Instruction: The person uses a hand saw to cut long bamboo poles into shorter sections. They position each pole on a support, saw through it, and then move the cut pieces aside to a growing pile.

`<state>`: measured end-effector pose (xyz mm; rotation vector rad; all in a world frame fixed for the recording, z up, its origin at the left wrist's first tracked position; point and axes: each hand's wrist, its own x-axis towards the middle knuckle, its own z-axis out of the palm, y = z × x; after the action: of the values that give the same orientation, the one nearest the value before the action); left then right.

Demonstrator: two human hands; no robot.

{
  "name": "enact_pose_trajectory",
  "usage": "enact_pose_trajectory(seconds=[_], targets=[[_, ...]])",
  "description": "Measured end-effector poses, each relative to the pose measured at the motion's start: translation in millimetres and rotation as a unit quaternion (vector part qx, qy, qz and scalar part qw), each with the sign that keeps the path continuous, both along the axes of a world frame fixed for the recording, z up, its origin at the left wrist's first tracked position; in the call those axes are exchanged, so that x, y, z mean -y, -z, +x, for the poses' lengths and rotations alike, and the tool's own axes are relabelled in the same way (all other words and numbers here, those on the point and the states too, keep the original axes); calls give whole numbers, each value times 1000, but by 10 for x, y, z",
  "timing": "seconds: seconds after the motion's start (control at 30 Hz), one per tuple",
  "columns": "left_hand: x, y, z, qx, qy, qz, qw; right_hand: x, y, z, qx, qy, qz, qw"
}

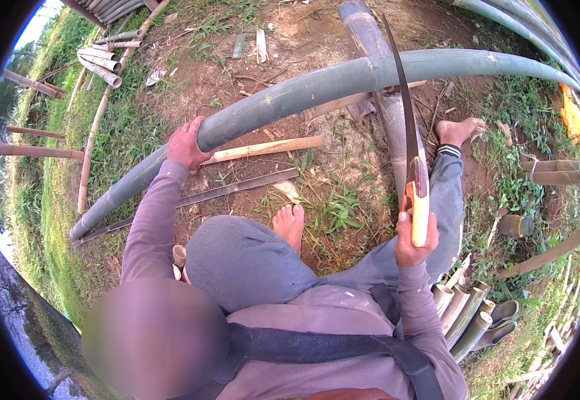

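- Gripping the long green bamboo pole [296, 90] from above with the left hand [184, 145], fingers [193, 127] curled over it.
- Holding the handsaw [420, 220] in the right hand [415, 243], fingers wrapped round its orange and pale yellow handle.
- Pointing away from the body with the dark, slightly curved blade [406, 100], crossing above the pole in view; cannot tell whether touching.
- Found the pole slanting from lower left to far right, passing over a thick greyish bamboo length [391, 137].
- Planted barefoot, with the left foot [288, 227] and right foot [458, 131] on either side of that greyish length.
- Noted on the ground below the pole: a pale split strip [270, 148] and a darker flat strip [236, 191].
- Counted several cut bamboo pieces [460, 310] bunched by the right elbow, just beside dark footwear [502, 325].
- Spotted something bright orange [573, 120] at far right.
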<state>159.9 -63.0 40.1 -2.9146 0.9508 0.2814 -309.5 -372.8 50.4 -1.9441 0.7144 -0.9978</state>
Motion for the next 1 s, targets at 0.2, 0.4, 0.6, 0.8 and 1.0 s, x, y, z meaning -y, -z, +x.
enact_pose_trajectory(seconds=[0.2,0.4,0.6,0.8,1.0], targets=[[104,-23,-86,40,16,7,999,68,103,33,22,47,24,998],[454,-128,-298,17,29,10,999,206,70,188,37,69,17,997],[1236,-96,-617,14,89,-22,996,78,-35,398,82,53,76,992],[1505,-190,-588,-48,84,-16,995,63,24,399,54,-10,46,997],[1493,-110,-536,-31,87,-19,996,-186,86,262,33,-45,103,993]])
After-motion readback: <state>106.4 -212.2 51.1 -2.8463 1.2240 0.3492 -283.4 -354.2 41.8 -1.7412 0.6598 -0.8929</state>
